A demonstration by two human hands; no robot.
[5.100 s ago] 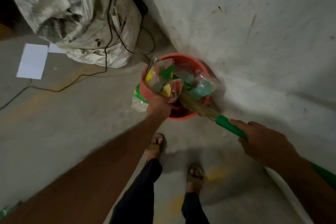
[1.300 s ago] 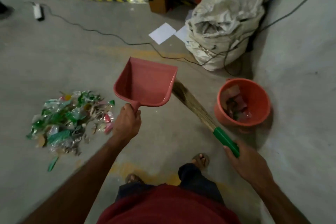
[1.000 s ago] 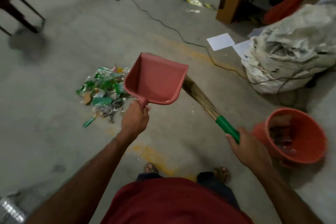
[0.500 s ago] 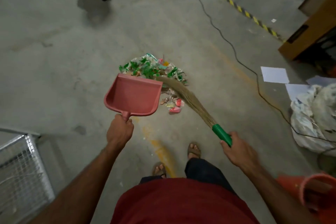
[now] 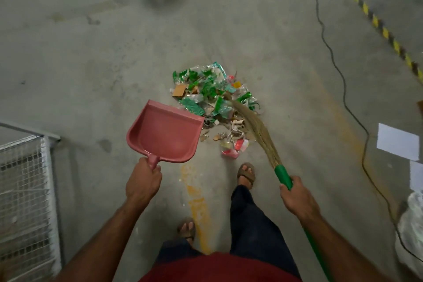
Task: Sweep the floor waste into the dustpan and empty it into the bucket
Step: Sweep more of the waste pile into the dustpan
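the pile of green, clear and orange plastic wrapper scraps (image 5: 215, 103) lies on the grey concrete floor (image 5: 91, 52), ahead of both hands and between them, a little nearer the right side. smaller bits trail back toward the person's forward foot in a brown sandal (image 5: 246, 174).

left hand (image 5: 143, 184) is wrapped in a fist round the stub handle of the pink plastic dustpan (image 5: 163, 131). the pan appears to be held off the floor, tilted, open mouth pointing forward and to the right. its front right corner sits just beside the near left edge of the pile. long axis runs from the handle at the hand up toward the pile, so the mouth already faces the waste.

right hand (image 5: 297, 199) is curled round the green plastic grip of the straw broom (image 5: 254, 126). the broom's long axis runs diagonally, from the hand up and to the left. bristle tips overlap the right half of the pile. whether they press on the floor cannot be told.

judgement: waste lies between pan mouth and bristles, so the coming move is pan lip down flat on the floor at the pile's left edge, then a broom stroke right to left into it. the loose trail near the foot sits outside the pan mouth line and probably needs a separate pass.

the bucket is not in view.
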